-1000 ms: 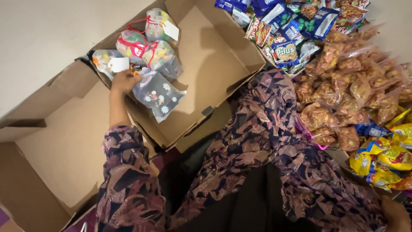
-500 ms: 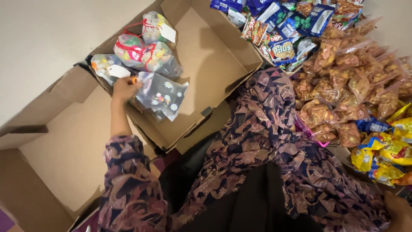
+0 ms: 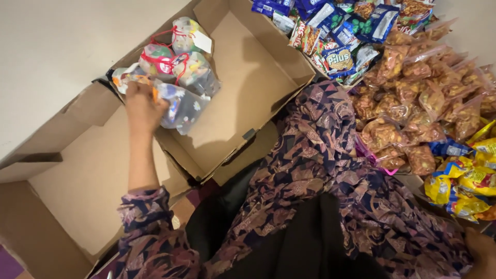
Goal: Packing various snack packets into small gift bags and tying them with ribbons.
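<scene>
My left hand (image 3: pixel 142 106) reaches into an open cardboard box (image 3: pixel 248 93) and closes on the top of a clear gift bag (image 3: pixel 183 108) printed with small stars and filled with colourful items. Just beyond it in the box's far corner lie two similar filled bags tied with red ribbon (image 3: pixel 160 59), one carrying a white tag (image 3: pixel 202 42). Only a sliver of my right hand (image 3: pixel 480 253) shows at the bottom right corner, resting by my patterned skirt; its fingers are hidden.
A heap of snacks lies at the right: clear bags of orange-brown crisps (image 3: pixel 413 93), blue packets (image 3: pixel 336 26) behind them, yellow packets (image 3: pixel 465 181) nearer me. The box's wide flap (image 3: pixel 77 191) spreads at the left over pale floor (image 3: pixel 62 46).
My left hand has slid further over the starred bag and closed on its top. The bags in the corner have stayed where they were.
</scene>
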